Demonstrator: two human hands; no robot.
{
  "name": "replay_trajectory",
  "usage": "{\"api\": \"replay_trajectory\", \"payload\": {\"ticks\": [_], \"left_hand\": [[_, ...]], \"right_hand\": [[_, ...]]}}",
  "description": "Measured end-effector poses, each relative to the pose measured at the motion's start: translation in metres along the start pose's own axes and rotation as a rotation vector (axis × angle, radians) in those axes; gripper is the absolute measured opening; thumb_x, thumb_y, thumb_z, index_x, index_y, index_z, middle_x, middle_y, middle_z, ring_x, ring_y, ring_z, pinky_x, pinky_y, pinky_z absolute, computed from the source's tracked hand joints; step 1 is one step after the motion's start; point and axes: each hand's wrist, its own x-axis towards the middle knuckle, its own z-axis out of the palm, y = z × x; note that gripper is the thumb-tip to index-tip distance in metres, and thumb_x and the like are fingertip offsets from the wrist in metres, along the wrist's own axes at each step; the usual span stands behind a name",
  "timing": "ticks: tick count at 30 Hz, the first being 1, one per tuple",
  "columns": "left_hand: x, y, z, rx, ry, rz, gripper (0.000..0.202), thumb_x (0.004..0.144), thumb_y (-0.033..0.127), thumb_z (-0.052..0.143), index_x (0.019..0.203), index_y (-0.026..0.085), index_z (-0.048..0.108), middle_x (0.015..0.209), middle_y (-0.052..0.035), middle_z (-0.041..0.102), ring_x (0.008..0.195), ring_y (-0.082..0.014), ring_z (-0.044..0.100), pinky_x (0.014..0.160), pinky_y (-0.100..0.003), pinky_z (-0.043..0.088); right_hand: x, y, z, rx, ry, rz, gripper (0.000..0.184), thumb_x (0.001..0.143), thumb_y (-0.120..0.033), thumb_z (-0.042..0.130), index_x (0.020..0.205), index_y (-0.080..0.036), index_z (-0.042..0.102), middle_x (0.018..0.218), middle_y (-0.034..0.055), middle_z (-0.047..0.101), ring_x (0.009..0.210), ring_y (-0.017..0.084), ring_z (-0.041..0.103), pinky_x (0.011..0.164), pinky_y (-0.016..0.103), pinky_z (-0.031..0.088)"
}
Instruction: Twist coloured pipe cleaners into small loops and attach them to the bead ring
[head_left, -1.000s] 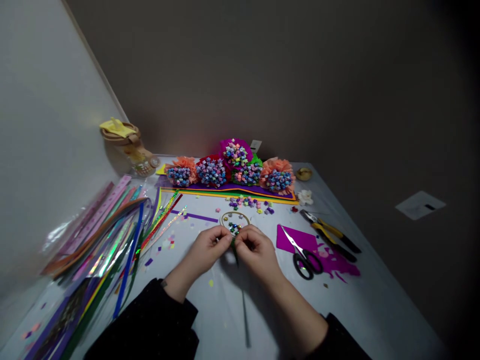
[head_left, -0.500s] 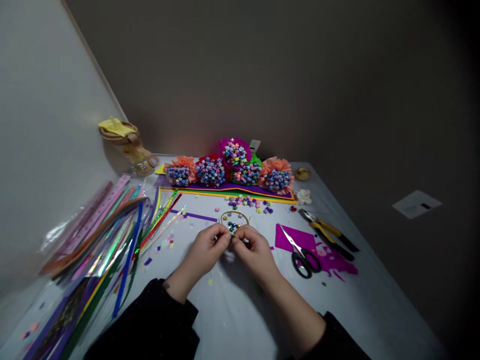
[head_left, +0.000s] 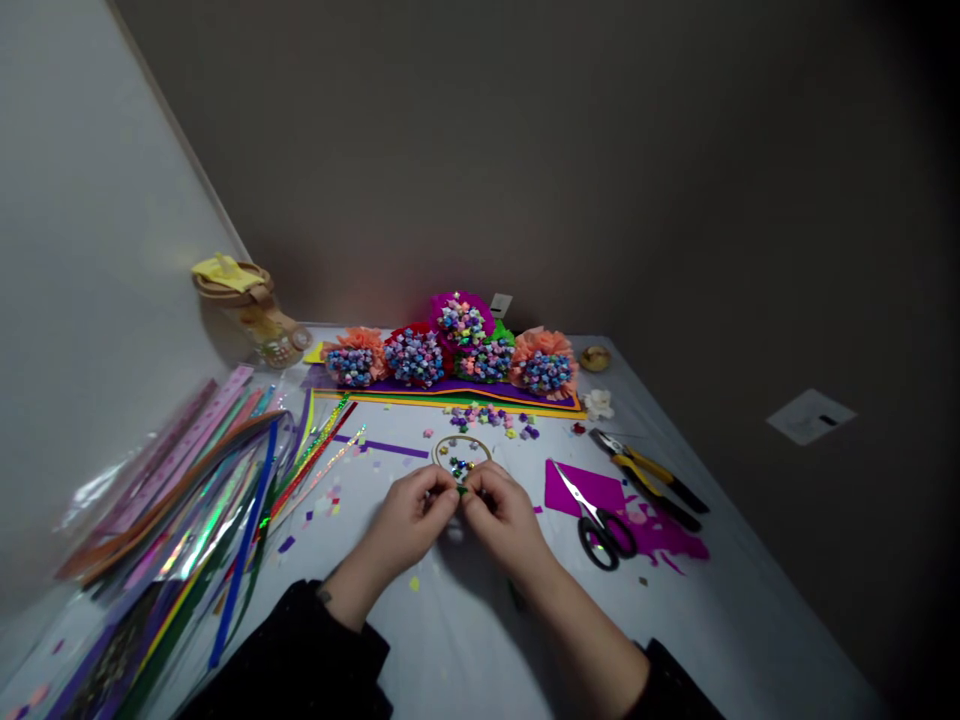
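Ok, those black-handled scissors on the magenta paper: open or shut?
Shut: the scissors have their blades together in one narrow point.

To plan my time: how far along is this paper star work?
Done: star bunches in crepe paper stand at the back. In hand: left hand and right hand pinch a small green piece above a gold ring of stars. Remaining: loose stars near the ring and paper strips on the left.

A pale grey wall [head_left: 97, 250] meets a darker grey-brown wall [head_left: 450, 170] in the corner behind the desk [head_left: 750, 600]. A small white paper [head_left: 811, 417] is on the darker wall, and the light is dim, going black at right.
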Motion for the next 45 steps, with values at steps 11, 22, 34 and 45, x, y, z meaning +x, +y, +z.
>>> {"api": "replay_trajectory", "payload": {"ticks": [11,22,34,45], "left_hand": [[0.002,-0.004,-0.001,-0.097,0.213,-0.07,0.014,0.081,0.03,0.05,0.074,0.018,0.051,0.066,0.0035,0.049,0.06,-0.0118,0.046,0.057,-0.022,0.037],[-0.004,0.002,0.005,-0.074,0.226,0.005,0.014,0.081,0.03,0.054,0.076,0.017,0.057,0.071,0.0003,0.057,0.067,-0.0139,0.052,0.062,-0.023,0.042],[-0.003,0.001,0.004,-0.124,0.133,-0.007,0.017,0.081,0.031,0.056,0.073,0.017,0.058,0.069,0.0002,0.056,0.066,-0.0134,0.051,0.061,-0.024,0.041],[0.001,0.0,0.004,-0.242,0.113,-0.149,0.022,0.077,0.034,0.056,0.065,0.016,0.053,0.062,0.0028,0.051,0.06,-0.0116,0.048,0.058,-0.023,0.038]], "right_hand": [[-0.007,-0.005,-0.001,-0.249,0.339,-0.139,0.02,0.074,-0.019,0.061,0.094,-0.022,0.057,0.099,0.0068,0.054,0.1,0.024,0.049,0.087,0.042,0.039],[-0.009,-0.012,0.004,-0.076,0.219,-0.005,0.009,0.078,-0.017,0.057,0.071,-0.021,0.06,0.074,0.0025,0.057,0.072,0.017,0.055,0.061,0.028,0.043],[-0.01,-0.013,0.006,0.041,0.229,0.063,0.008,0.075,-0.017,0.056,0.069,-0.02,0.059,0.074,0.0013,0.056,0.072,0.016,0.054,0.062,0.027,0.042],[-0.005,-0.007,0.004,0.029,0.11,0.083,0.011,0.075,-0.016,0.054,0.064,-0.019,0.055,0.069,-0.0005,0.052,0.066,0.013,0.051,0.057,0.024,0.041]]}}
